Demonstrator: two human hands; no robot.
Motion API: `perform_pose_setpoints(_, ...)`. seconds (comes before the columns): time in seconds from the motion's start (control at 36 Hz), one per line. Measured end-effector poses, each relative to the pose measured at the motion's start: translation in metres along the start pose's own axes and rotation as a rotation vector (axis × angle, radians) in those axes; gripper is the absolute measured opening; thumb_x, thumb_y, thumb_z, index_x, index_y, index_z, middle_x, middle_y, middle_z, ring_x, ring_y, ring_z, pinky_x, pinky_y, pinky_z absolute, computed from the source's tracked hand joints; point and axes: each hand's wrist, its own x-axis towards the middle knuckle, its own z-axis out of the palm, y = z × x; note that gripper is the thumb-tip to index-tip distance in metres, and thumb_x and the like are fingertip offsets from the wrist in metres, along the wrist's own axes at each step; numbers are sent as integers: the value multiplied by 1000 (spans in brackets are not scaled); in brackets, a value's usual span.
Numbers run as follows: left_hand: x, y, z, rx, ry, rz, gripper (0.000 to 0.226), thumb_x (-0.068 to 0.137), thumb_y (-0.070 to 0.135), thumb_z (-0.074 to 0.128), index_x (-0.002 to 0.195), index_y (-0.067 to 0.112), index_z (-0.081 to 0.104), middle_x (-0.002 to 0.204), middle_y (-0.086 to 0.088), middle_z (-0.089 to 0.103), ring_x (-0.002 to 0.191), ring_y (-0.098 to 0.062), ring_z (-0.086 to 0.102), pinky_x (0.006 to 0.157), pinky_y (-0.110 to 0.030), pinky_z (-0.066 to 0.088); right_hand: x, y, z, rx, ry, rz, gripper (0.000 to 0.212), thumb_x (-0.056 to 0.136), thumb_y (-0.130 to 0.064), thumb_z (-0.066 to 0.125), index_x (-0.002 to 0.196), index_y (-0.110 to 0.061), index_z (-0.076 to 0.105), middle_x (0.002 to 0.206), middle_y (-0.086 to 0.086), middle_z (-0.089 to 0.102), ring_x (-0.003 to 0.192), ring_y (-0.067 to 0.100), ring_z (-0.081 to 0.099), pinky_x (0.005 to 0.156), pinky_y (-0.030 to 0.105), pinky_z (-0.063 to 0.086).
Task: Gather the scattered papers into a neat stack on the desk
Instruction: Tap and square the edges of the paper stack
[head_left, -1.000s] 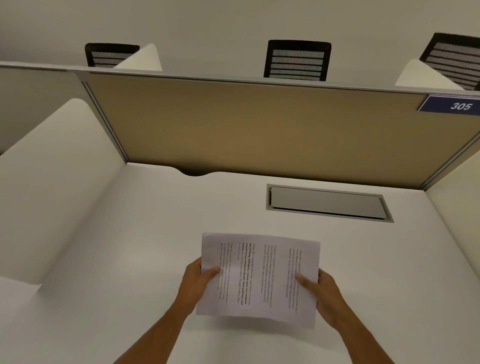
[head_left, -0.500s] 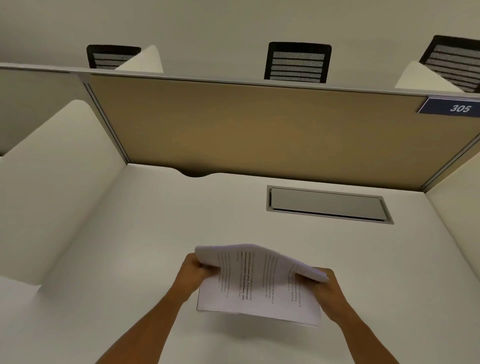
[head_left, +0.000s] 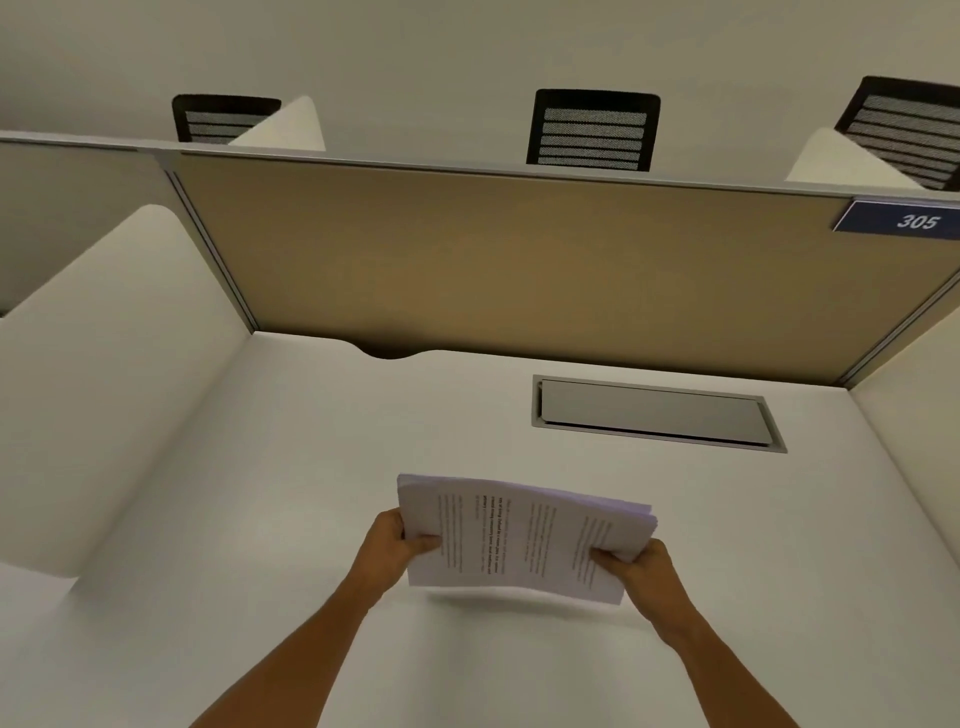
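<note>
I hold the papers (head_left: 524, 540) tilted above the desk (head_left: 260, 519), my left hand (head_left: 392, 545) and right hand (head_left: 647, 569) clamped on the side edges. The bottom edge seems not to touch. I should loosen slightly and tap that edge down square.

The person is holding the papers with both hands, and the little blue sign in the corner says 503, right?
Almost. Both hands, left hand and right hand, do hold the papers, but the blue sign says 305, not 503. The head view shows it at the top right.
</note>
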Motion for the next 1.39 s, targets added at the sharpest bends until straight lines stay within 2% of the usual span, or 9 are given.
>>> perform_pose_setpoints(0.11, -2, -11, 8, 11, 44, 8, 34, 80, -5, 71, 98, 24, 70, 95, 0, 77, 89, -19, 73, 79, -33, 62, 0, 10, 4, 13, 19, -16, 39, 85, -3, 77, 89, -42, 80, 92, -8, 81, 85, 5, 75, 65, 12, 57)
perform_pose_setpoints(0.28, -6, -20, 11, 37, 84, 21, 37, 81, -3, 72, 92, 33, 70, 87, 6, 78, 85, -13, 73, 69, -19, 58, -1, 20, 2, 13, 19, 12, 37, 85, -5, 77, 100, -39, 78, 100, -6, 80, 93, 6, 75, 71, 15, 59)
perform_pose_setpoints(0.42, -9, -31, 14, 43, 47, 16, 34, 81, -6, 71, 100, 23, 71, 96, -1, 77, 93, -17, 72, 76, -24, 60, 1, 37, 5, -16, 12, 82, 30, 84, -7, 79, 101, -32, 74, 95, -14, 80, 87, 0, 74, 67, 14, 58)
perform_pose_setpoints(0.5, -9, -35, 16, 48, 67, 0, 32, 82, -4, 72, 100, 23, 71, 95, 0, 77, 92, -16, 73, 75, -24, 60, 2, 42, 6, -18, 5, 91, 31, 85, -7, 77, 104, -31, 73, 95, -13, 80, 89, 0, 73, 77, 19, 54)
perform_pose_setpoints(0.67, -8, -31, 17, 53, 96, -8, 36, 83, 2, 73, 93, 36, 69, 86, 13, 77, 84, -2, 72, 65, -16, 57, 1, 41, 2, -19, 23, 82, 27, 86, -9, 77, 101, -30, 72, 94, -11, 80, 86, 3, 75, 67, 15, 58)
perform_pose_setpoints(0.92, -11, -37, 17, 79, 72, -22, 35, 83, 1, 72, 92, 35, 69, 87, 15, 77, 86, -3, 72, 65, -13, 56, -2, 44, 2, -36, -6, 87, 28, 88, -8, 75, 99, -33, 71, 93, -14, 80, 89, 0, 73, 69, 14, 57)
perform_pose_setpoints(1.0, -11, -38, 17, 90, 72, -23, 30, 84, 2, 71, 95, 31, 70, 89, 7, 77, 88, -10, 72, 67, -15, 56, -3, 45, 2, -9, -4, 71, 27, 89, -8, 74, 103, -31, 72, 99, -11, 80, 94, 0, 73, 76, 18, 55)
perform_pose_setpoints(1.08, -10, -34, 17, 93, 76, -21, 31, 85, 1, 70, 92, 32, 70, 84, 13, 77, 83, -4, 72, 64, -12, 55, -4, 43, 1, 17, -8, 58, 26, 90, -10, 73, 106, -30, 73, 104, -10, 79, 98, 1, 72, 84, 22, 52)
perform_pose_setpoints(1.39, -15, -39, 19, 86, 46, -29, 25, 87, 1, 67, 104, 20, 69, 89, 11, 75, 83, 2, 70, 65, -8, 53, -9, 48, 1, -42, -47, 84, 26, 92, -16, 71, 110, -35, 69, 102, -20, 77, 96, -6, 70, 71, 10, 54)
